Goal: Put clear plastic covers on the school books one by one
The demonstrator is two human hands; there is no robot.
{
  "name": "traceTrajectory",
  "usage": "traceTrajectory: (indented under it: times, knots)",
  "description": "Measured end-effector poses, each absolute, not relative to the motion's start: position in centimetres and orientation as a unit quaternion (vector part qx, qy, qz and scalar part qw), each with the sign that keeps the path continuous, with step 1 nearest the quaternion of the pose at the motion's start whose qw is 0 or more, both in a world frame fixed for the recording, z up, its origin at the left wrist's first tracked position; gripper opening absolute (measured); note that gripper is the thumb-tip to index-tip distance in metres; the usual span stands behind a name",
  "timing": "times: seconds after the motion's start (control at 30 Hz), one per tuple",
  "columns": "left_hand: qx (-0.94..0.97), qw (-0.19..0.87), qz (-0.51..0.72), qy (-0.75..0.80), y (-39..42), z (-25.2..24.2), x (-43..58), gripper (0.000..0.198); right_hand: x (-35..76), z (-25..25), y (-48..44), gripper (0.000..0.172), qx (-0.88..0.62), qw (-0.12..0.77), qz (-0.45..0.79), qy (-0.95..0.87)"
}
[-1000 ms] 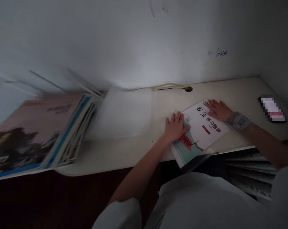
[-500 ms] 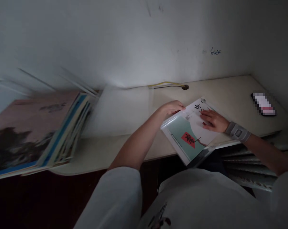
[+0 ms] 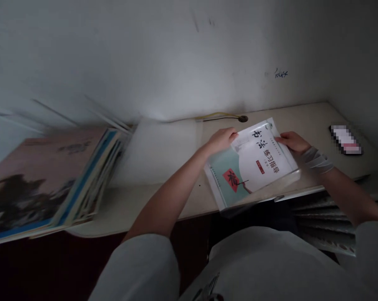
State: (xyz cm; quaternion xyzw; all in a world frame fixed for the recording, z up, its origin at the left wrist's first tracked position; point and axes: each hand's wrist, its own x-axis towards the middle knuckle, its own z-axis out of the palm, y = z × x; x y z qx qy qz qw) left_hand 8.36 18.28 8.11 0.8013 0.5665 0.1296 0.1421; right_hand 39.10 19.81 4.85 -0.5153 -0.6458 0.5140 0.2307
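Left grip (image 3: 225, 139) and right grip (image 3: 293, 142) pinch your book (image 3: 254, 165) both sides; clear cover (image 3: 288, 179) looks mostly on, kinda baggy past book's near edge.

The shirt (image 3: 279, 263) is of a pale grey colour and has short sleeves (image 3: 145, 259), which are wide and loose. Low on its front there is a dark print (image 3: 211, 287), only partly visible. A grey band (image 3: 317, 159), somewhat blurred, goes around the right wrist. The left hand (image 3: 220, 141) and the right hand (image 3: 294, 142) are bare.
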Motion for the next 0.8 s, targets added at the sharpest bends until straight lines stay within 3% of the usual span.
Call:
traceTrajectory:
  times: [0.13,0.3,0.4,0.5,0.67,0.8]
  knots:
    - [0.779,0.191,0.134,0.582,18.5,6.5,6.0,0.026,38.8,4.0,18.2,0.048,-0.501,0.183,0.644,-0.549]
    - [0.778,0.221,0.09,0.581,19.4,5.1,4.6,0.021,39.2,3.2,17.1,0.048,-0.455,0.172,0.711,-0.508]
    - [0.78,0.167,0.102,0.594,20.1,5.4,5.5,0.026,39.4,3.1,17.2,0.045,-0.441,0.189,0.717,-0.506]
    - [0.825,0.06,0.09,0.555,18.9,5.8,7.8,0.045,39.7,2.7,17.3,0.038,-0.464,0.194,0.701,-0.506]
    - [0.881,0.037,-0.012,0.471,11.7,4.9,11.0,0.052,40.2,2.4,17.1,0.027,-0.522,0.169,0.586,-0.597]
    - [0.855,0.03,-0.019,0.517,6.1,3.6,9.9,0.058,40.6,3.7,15.8,0.05,-0.578,0.084,0.366,-0.724]
